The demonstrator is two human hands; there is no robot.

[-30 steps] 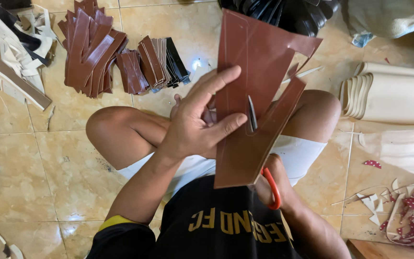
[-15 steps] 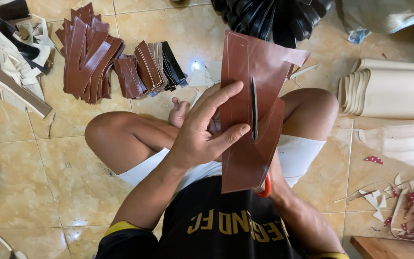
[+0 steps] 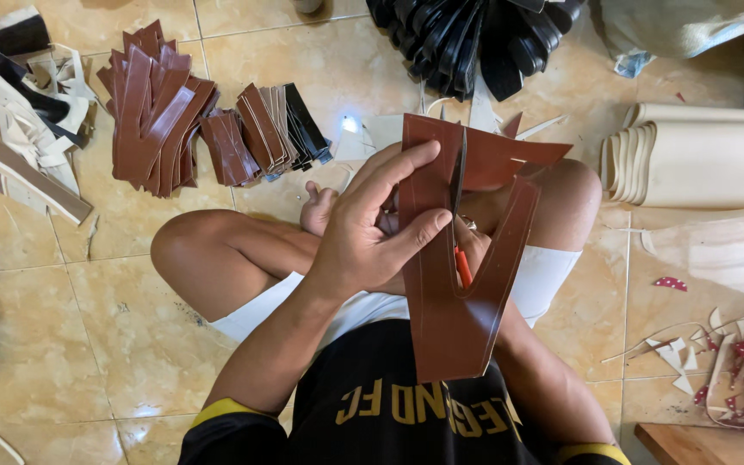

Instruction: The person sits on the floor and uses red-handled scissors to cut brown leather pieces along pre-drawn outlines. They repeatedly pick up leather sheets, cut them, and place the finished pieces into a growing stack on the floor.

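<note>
So the brown leather sheet runs lengthwise away from the person, its uncut squared end pointing back at the belly and its two cut strips fanning out past the knees, the whole thing held up over the lap. It's smooth reddish-brown with faint stitch-like lines along the edges, and a long slit runs down its middle where the scissors sit, dark blades pointing away and an orange handle showing through the gap. Left hand pinches the near-side strip between thumb and spread fingers, while the right hand is mostly hidden behind the sheet, closed on the scissors' handle.
</note>
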